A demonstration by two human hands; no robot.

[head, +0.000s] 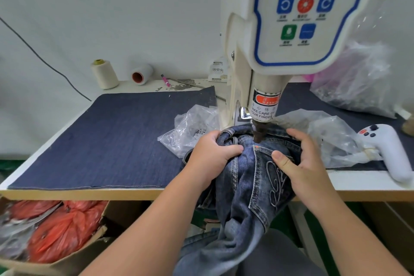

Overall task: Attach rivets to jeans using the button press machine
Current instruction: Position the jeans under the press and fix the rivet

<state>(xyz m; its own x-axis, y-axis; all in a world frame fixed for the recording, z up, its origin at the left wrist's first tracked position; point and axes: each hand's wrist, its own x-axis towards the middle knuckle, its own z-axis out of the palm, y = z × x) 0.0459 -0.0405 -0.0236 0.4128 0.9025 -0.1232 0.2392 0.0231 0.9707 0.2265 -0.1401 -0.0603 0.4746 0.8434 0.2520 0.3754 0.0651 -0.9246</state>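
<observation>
The jeans (246,177) lie bunched at the worktop (358,180) edge under the button press machine (289,29), their lower part hanging off and cut by the frame's bottom. The left hand (214,154) clenches a fold of denim at the waistband; the right hand (300,163) grips the pocket side, thumb pressed flat on the fabric. The dark punch tip (258,133) meets the pocket corner (any rivet there is too small to make out). Crumpled clear bags (190,130) blur their contents.
</observation>
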